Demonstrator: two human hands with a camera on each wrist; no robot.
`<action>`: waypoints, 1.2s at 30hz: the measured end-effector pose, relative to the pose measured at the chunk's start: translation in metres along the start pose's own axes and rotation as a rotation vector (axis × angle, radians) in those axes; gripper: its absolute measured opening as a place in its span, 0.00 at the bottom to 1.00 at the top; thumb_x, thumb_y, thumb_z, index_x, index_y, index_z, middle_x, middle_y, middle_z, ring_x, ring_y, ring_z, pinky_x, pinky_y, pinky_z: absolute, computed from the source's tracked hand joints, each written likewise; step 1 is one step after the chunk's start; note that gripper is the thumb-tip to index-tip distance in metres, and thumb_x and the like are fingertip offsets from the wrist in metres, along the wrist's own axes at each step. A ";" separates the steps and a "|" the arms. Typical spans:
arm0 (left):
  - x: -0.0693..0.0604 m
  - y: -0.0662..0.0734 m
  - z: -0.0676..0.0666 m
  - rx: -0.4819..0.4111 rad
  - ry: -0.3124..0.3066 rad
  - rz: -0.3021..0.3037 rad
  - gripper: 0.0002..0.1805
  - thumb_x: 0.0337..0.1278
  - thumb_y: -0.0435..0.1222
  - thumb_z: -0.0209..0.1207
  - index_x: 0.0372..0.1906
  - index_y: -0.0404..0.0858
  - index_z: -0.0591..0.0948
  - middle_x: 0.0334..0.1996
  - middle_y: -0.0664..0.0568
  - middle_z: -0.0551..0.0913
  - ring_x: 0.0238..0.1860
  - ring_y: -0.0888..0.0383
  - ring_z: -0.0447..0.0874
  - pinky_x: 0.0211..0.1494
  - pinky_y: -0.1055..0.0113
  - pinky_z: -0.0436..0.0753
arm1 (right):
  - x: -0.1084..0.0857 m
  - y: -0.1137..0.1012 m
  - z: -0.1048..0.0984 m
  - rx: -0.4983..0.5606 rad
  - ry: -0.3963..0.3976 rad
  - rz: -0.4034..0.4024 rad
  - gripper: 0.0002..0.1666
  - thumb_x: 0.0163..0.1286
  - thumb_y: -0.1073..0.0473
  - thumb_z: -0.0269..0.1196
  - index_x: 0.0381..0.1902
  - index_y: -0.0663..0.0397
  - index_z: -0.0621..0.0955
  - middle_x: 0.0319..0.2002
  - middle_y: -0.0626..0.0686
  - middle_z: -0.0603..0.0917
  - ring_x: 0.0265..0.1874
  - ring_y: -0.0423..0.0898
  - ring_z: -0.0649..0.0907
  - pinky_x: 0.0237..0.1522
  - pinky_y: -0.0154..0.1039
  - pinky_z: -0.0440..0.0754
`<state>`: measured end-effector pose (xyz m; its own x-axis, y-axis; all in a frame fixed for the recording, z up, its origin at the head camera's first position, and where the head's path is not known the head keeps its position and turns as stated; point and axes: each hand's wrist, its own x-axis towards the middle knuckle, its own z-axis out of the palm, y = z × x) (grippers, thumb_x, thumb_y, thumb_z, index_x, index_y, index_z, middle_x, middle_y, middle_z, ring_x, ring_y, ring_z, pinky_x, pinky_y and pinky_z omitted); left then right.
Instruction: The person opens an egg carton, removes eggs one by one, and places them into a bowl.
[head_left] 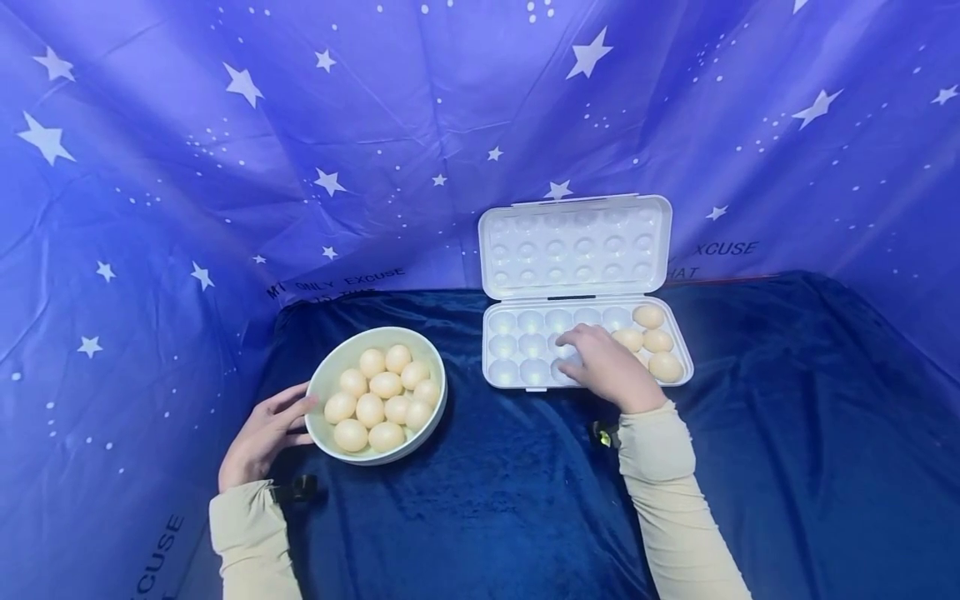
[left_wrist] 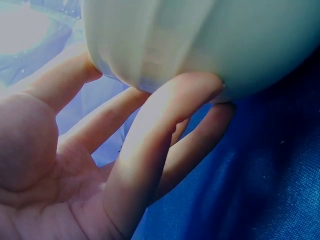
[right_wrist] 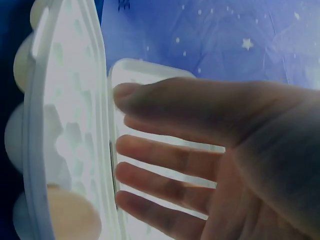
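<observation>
A pale green bowl (head_left: 318, 425) full of beige eggs (head_left: 370, 410) stands on the left of the blue cloth. My left hand (head_left: 264, 433) touches the bowl's outer left side; in the left wrist view, its slightly bent fingertips (left_wrist: 200, 86) rest against the lower wall. On the right lies a white egg carton (head_left: 510, 388) with its lid (head_left: 577, 287) raised. Several eggs (head_left: 657, 340) sit in its right-hand cups. My right hand (head_left: 611, 367) hovers above the carton's middle cups, fingers extended, holding nothing. It hides some cups. The right wrist view shows one egg (right_wrist: 75, 217) in the tray below.
Dark blue cloth (head_left: 480, 500) covers the table. Behind it hangs a blue-purple curtain (head_left: 420, 108) with white stars, close to the lid's back. Cups on the carton's left side hold no eggs.
</observation>
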<state>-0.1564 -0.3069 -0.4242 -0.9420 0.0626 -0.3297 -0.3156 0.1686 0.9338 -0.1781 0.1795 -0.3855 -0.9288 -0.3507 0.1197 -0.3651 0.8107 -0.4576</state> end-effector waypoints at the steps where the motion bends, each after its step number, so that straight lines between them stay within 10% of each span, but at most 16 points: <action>1: 0.000 0.000 0.000 -0.001 0.002 0.000 0.32 0.70 0.41 0.59 0.71 0.29 0.65 0.40 0.64 0.86 0.40 0.64 0.88 0.41 0.63 0.88 | 0.000 0.003 -0.001 0.002 -0.014 0.015 0.17 0.63 0.65 0.66 0.49 0.69 0.82 0.48 0.65 0.83 0.52 0.64 0.80 0.58 0.57 0.77; 9: 0.000 0.000 -0.001 0.002 -0.009 -0.003 0.34 0.71 0.41 0.58 0.72 0.28 0.62 0.40 0.64 0.86 0.40 0.64 0.88 0.41 0.62 0.88 | 0.000 0.019 -0.005 0.013 -0.069 0.113 0.22 0.49 0.72 0.59 0.45 0.68 0.84 0.44 0.66 0.85 0.44 0.61 0.82 0.50 0.56 0.80; 21: 0.000 0.000 -0.001 0.013 -0.008 -0.002 0.33 0.71 0.42 0.58 0.72 0.28 0.63 0.40 0.65 0.86 0.41 0.64 0.88 0.41 0.63 0.88 | 0.000 0.037 0.001 0.034 -0.034 0.009 0.10 0.41 0.77 0.58 0.18 0.57 0.77 0.20 0.48 0.69 0.24 0.48 0.70 0.29 0.38 0.67; 36: 0.002 0.001 -0.001 0.034 0.003 -0.015 0.35 0.71 0.43 0.58 0.73 0.29 0.61 0.41 0.66 0.85 0.40 0.65 0.87 0.41 0.63 0.88 | 0.003 0.035 -0.002 0.045 0.085 0.086 0.21 0.44 0.71 0.63 0.40 0.72 0.85 0.39 0.67 0.85 0.40 0.60 0.81 0.47 0.55 0.80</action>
<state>-0.1589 -0.3080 -0.4237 -0.9377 0.0565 -0.3428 -0.3253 0.2032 0.9235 -0.1934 0.2079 -0.3997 -0.9594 -0.2376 0.1519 -0.2820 0.8136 -0.5085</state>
